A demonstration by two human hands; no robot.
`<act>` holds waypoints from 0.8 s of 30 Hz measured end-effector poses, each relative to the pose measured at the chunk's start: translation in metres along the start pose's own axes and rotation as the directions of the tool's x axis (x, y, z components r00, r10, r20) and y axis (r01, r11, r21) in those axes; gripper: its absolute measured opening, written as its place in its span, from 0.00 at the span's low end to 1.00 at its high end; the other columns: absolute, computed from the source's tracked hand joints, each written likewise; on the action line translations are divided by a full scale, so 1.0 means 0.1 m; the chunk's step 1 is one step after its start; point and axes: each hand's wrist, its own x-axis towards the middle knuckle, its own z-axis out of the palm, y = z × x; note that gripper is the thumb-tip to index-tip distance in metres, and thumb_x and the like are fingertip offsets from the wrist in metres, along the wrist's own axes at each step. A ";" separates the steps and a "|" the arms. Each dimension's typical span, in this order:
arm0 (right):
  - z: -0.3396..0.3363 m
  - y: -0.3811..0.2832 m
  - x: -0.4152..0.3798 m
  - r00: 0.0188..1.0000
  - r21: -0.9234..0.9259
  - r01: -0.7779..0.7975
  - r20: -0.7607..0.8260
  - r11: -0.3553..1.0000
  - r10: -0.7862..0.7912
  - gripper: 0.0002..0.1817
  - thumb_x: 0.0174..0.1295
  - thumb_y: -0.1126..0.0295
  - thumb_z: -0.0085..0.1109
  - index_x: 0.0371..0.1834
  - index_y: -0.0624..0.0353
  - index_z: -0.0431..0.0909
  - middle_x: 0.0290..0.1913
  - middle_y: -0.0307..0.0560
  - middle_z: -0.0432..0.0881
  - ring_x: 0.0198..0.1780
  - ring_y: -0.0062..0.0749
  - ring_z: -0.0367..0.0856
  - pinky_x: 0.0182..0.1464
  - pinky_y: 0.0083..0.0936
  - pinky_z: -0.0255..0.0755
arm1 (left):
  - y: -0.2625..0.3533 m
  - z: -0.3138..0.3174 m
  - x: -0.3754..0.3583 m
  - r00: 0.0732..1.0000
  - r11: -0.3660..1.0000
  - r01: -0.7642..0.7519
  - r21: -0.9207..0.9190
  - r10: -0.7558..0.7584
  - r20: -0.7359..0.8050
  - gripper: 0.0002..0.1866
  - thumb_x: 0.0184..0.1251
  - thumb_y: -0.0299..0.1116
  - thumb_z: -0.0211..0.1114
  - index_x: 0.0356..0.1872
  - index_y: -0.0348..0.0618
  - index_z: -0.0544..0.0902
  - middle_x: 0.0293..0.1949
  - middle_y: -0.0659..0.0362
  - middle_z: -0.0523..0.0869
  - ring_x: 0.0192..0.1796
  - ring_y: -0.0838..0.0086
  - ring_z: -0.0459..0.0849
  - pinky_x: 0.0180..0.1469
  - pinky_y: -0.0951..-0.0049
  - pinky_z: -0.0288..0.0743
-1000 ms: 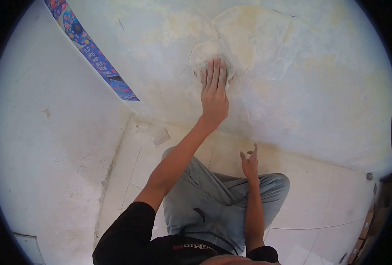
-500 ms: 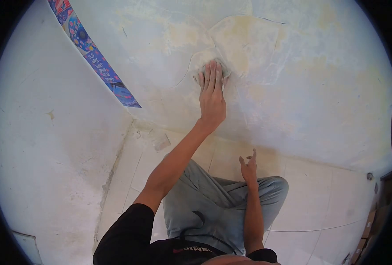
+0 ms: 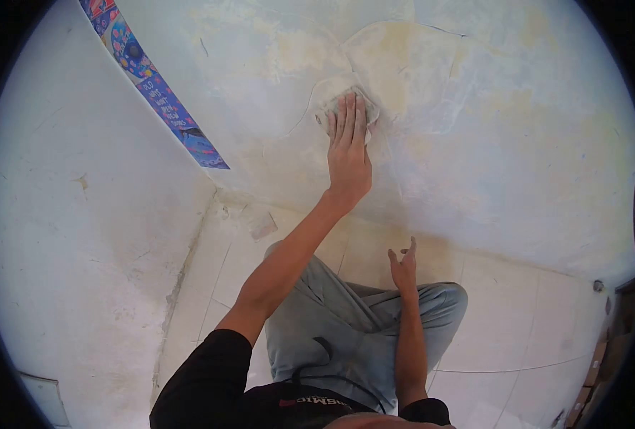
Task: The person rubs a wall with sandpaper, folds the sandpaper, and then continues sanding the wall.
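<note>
My left hand reaches up to the wall, its fingers laid flat over a dusty grey-white cloth. It holds the cloth pressed against the plaster, and the cloth's edges show around the fingers. Cracks and yellowish patches mark the wall surface around it. My right hand hovers over my bent leg near the foot of the wall. Nothing is in it, and its thumb and fingers are apart.
A colourful printed strip runs down the wall near the corner at left. Pale floor tiles lie under my crossed legs in grey trousers. A small flat piece lies by the corner. Boxes stand at far right.
My left hand has shifted slightly up and right on the wall with the cloth, and more of the cloth shows around the fingers. My right hand has hardly moved.
</note>
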 end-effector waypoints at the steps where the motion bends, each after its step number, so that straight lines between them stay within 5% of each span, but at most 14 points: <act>1: -0.01 -0.03 0.00 1.000 0.005 -0.015 0.016 1.000 0.015 0.46 0.65 0.66 0.63 0.79 0.68 0.43 0.66 0.73 0.66 0.63 0.58 0.71 0.63 0.47 0.67 | -0.02 0.01 -0.08 1.000 1.000 -0.001 0.002 0.001 -0.001 0.33 0.64 0.15 0.46 0.74 0.25 0.57 0.77 0.38 0.57 0.81 0.48 0.51 0.79 0.46 0.41; 5: 0.04 0.09 0.05 1.000 0.002 0.005 0.006 1.000 -0.005 0.46 0.66 0.65 0.63 0.79 0.68 0.43 0.65 0.73 0.66 0.62 0.58 0.71 0.63 0.46 0.67 | -0.07 0.07 -0.12 0.999 0.999 0.001 0.033 -0.003 0.035 0.34 0.64 0.14 0.46 0.74 0.25 0.58 0.77 0.39 0.56 0.81 0.48 0.50 0.79 0.45 0.41; 7: 0.13 0.34 0.08 0.981 -0.106 0.148 -0.107 0.983 -0.159 0.46 0.66 0.61 0.64 0.79 0.63 0.45 0.53 0.66 0.75 0.47 0.50 0.78 0.49 0.38 0.73 | -0.02 0.05 0.00 1.000 1.000 0.014 0.011 -0.014 0.012 0.33 0.64 0.14 0.46 0.74 0.25 0.58 0.77 0.39 0.56 0.81 0.48 0.51 0.79 0.45 0.42; 14: 0.10 0.25 0.09 0.980 -0.093 0.159 -0.107 0.983 -0.169 0.46 0.66 0.61 0.64 0.80 0.61 0.46 0.53 0.66 0.75 0.48 0.50 0.78 0.49 0.39 0.74 | -0.09 0.11 -0.28 0.998 1.000 -0.010 0.013 0.010 0.055 0.32 0.65 0.15 0.46 0.73 0.24 0.60 0.77 0.39 0.57 0.81 0.49 0.50 0.79 0.45 0.42; 16: 0.01 0.04 0.00 1.000 -0.015 0.008 -0.008 1.000 -0.008 0.46 0.65 0.66 0.63 0.78 0.69 0.44 0.61 0.74 0.69 0.59 0.58 0.71 0.62 0.47 0.66 | -0.07 0.07 -0.18 0.998 0.999 0.026 0.019 -0.027 0.063 0.32 0.65 0.15 0.46 0.73 0.24 0.60 0.77 0.40 0.57 0.81 0.49 0.50 0.79 0.45 0.42; 19: 0.02 0.03 0.01 1.000 0.001 0.018 -0.004 1.000 -0.018 0.46 0.65 0.66 0.63 0.78 0.69 0.44 0.62 0.74 0.68 0.61 0.58 0.71 0.63 0.46 0.66 | -0.04 0.01 -0.04 0.999 1.000 -0.011 -0.011 0.011 0.042 0.30 0.71 0.19 0.44 0.75 0.25 0.57 0.77 0.37 0.56 0.80 0.45 0.49 0.78 0.45 0.40; 24: 0.09 0.27 0.06 0.979 -0.123 0.161 -0.109 0.979 -0.174 0.46 0.65 0.63 0.64 0.79 0.64 0.46 0.53 0.67 0.75 0.53 0.51 0.76 0.50 0.39 0.74 | -0.08 0.02 -0.27 0.997 0.999 -0.026 0.041 0.023 0.072 0.33 0.63 0.15 0.47 0.73 0.24 0.60 0.77 0.41 0.58 0.80 0.50 0.52 0.79 0.46 0.43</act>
